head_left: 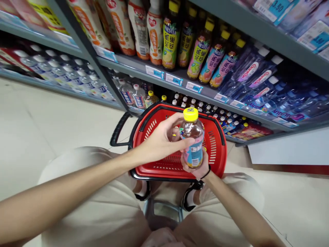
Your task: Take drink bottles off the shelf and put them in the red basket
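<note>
A tea bottle [193,132] with a yellow cap and a blue and pink label is held nearly upright above the red shopping basket [218,161]. My left hand [168,137] grips its upper side, thumb across the label and fingers partly hidden behind. Lower down, my right hand [196,168] wraps round the bottle's base; a dark band circles that wrist. Between my knees stands the basket, its black handle [119,132] out to the left. Beneath my hands something with a yellow spot shows in the basket, too hidden to name.
Nestea bottles [196,56] line the shelf in front, beside orange-labelled bottles [123,31] and Ganten water bottles [257,73]. Price tags run along the shelf edge [174,79]. Lower shelves hold more bottles. Below me, a low stool [164,206] shows between my feet.
</note>
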`<state>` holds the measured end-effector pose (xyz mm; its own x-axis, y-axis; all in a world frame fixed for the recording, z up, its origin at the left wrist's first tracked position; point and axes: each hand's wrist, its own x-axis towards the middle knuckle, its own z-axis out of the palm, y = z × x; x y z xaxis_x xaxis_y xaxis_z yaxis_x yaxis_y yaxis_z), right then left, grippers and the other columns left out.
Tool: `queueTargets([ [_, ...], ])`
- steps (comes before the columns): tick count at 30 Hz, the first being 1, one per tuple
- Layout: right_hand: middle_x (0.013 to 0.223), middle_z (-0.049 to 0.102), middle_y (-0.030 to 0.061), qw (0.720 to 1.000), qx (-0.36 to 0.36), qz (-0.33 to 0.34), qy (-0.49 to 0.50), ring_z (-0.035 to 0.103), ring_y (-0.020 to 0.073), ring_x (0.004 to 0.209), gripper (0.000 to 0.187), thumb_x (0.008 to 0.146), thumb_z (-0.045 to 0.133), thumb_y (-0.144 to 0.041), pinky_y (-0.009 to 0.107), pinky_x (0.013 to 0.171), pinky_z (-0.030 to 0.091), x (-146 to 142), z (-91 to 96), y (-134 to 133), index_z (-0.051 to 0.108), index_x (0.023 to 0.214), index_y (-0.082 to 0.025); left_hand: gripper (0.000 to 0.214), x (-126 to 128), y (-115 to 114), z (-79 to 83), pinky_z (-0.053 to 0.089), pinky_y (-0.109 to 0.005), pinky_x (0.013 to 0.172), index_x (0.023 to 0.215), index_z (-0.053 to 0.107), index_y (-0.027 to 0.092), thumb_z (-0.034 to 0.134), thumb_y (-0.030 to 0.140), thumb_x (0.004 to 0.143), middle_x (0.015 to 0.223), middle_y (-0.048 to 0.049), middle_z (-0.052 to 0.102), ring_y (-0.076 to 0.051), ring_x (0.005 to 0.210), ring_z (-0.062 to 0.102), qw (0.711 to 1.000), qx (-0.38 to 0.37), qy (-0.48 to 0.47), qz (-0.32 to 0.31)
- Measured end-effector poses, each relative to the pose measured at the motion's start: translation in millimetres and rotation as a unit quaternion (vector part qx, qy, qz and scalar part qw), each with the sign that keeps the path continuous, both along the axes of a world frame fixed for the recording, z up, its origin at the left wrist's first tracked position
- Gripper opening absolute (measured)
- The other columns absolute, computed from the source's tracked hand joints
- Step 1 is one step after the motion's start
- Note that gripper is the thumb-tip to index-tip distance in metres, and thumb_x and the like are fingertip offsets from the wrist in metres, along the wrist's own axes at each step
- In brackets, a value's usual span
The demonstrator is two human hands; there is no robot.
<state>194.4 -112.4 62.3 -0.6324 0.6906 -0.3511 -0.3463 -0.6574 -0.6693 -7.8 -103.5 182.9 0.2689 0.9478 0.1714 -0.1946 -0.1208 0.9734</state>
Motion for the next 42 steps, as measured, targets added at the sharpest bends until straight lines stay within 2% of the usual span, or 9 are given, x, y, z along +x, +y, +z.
queueTargets([
  [4,0.060,0.061,0.0021,0.999,-0.001,0.043,0.032,0.030,0.0104,0.035,0.089,0.067,0.053,-0.098,0.022,0.032,0.013,-1,-3.8,-4,0.063,0.102,-0.017,0.061,2,-4,2.4,0.064,-0.032,0.072,0.129,0.063,0.023,0.090,0.038,0.077,0.132,-0.0110,0.068,-0.030,0.110,0.072,0.999,0.011,-0.001,0.039],
  [10,0.056,0.055,-0.0032,0.986,-0.011,0.137,0.096,0.019,0.0060,0.032,0.091,0.066,0.055,-0.101,0.021,0.031,0.013,-8,-8.2,-2,0.062,0.101,-0.017,0.061,-1,8,1.4,0.051,-0.023,0.054,0.112,0.059,0.021,0.094,0.045,0.069,0.114,-0.0077,0.070,-0.022,0.090,0.071,0.994,0.029,0.034,0.096],
  [16,0.070,0.063,0.0033,1.000,-0.009,0.019,0.017,0.038,0.0119,0.043,0.079,0.072,0.061,-0.091,0.020,0.031,0.022,-20,-6.5,-2,0.066,0.099,-0.017,0.061,-8,14,-10.2,0.046,-0.024,0.051,0.104,0.054,0.021,0.095,0.048,0.067,0.098,-0.0028,0.070,-0.013,0.065,0.063,0.987,0.026,0.080,0.135],
  [19,0.066,0.062,0.0039,0.999,-0.023,0.029,-0.002,0.036,0.0124,0.042,0.083,0.067,0.061,-0.095,0.020,0.031,0.022,-22,-9.1,-5,0.068,0.093,-0.017,0.059,-11,13,-14.1,0.044,-0.023,0.049,0.101,0.054,0.021,0.095,0.047,0.068,0.094,-0.0013,0.070,-0.011,0.061,0.060,0.983,0.036,0.098,0.151],
  [24,0.069,0.064,0.0044,0.998,-0.025,0.048,0.011,0.038,0.0128,0.044,0.079,0.068,0.062,-0.093,0.019,0.031,0.020,-25,-15.1,-7,0.067,0.094,-0.018,0.057,-16,8,-9.2,0.040,-0.022,0.049,0.096,0.053,0.020,0.095,0.047,0.067,0.080,0.0014,0.067,-0.010,0.057,0.056,0.971,0.060,0.151,0.173],
  [28,0.068,0.064,0.0047,0.995,-0.024,0.083,0.045,0.035,0.0116,0.042,0.081,0.072,0.058,-0.092,0.019,0.029,0.020,-27,-26.5,-5,0.067,0.095,-0.016,0.057,-22,6,-8.4,0.035,-0.022,0.048,0.094,0.051,0.020,0.092,0.050,0.068,0.080,0.0019,0.067,-0.009,0.054,0.052,0.961,0.067,0.195,0.187],
  [36,0.063,0.064,0.0074,0.990,-0.053,0.125,0.038,0.033,0.0110,0.035,0.093,0.082,0.028,-0.097,0.021,0.030,0.017,-25,-55.4,-13,0.061,0.105,-0.012,0.059,-43,6,-7.0,0.038,-0.024,0.051,0.107,0.059,0.017,0.086,0.057,0.073,0.077,0.0000,0.069,-0.012,0.056,0.054,0.944,0.075,0.289,0.137],
  [39,0.062,0.063,0.0082,0.989,-0.064,0.131,0.021,0.030,0.0118,0.035,0.100,0.085,0.013,-0.093,0.023,0.031,0.016,-33,-54.3,-14,0.059,0.115,-0.009,0.064,-49,7,-11.9,0.038,-0.025,0.050,0.115,0.065,0.014,0.083,0.060,0.074,0.074,-0.0003,0.069,-0.012,0.055,0.054,0.933,0.076,0.322,0.144],
  [42,0.065,0.064,0.0088,0.989,-0.043,0.139,-0.013,0.035,0.0138,0.037,0.091,0.095,0.003,-0.079,0.024,0.033,0.024,-40,-42.0,0,0.059,0.115,-0.010,0.054,-56,8,-24.4,0.042,-0.026,0.054,0.107,0.073,0.015,0.081,0.060,0.077,0.079,-0.0030,0.072,-0.013,0.059,0.056,0.921,0.086,0.342,0.164],
])
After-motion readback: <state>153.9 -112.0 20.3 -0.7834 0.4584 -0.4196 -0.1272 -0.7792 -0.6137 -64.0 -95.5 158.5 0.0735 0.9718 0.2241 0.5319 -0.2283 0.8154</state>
